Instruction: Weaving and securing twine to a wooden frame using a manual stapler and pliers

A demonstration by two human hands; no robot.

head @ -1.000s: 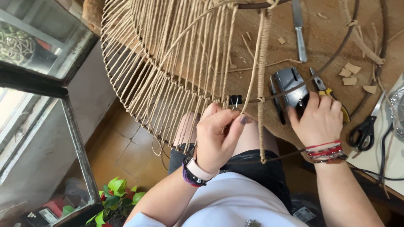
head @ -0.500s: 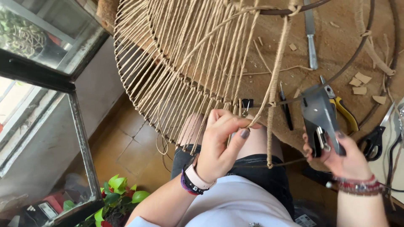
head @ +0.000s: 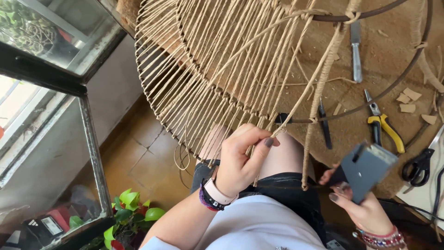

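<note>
Your left hand [head: 243,159] pinches a thin string [head: 277,132] at the edge of the round woven frame [head: 194,88]. Your right hand [head: 358,203] has lifted the grey glue gun [head: 367,169] off the table and grips it beside your knee.

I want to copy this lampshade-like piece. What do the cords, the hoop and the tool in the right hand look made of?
The cords look like matte tan twisted paper or natural fibre. The hoop looks like thin dark metal wire, dull. The glue gun in the right hand looks like grey moulded plastic.
</note>
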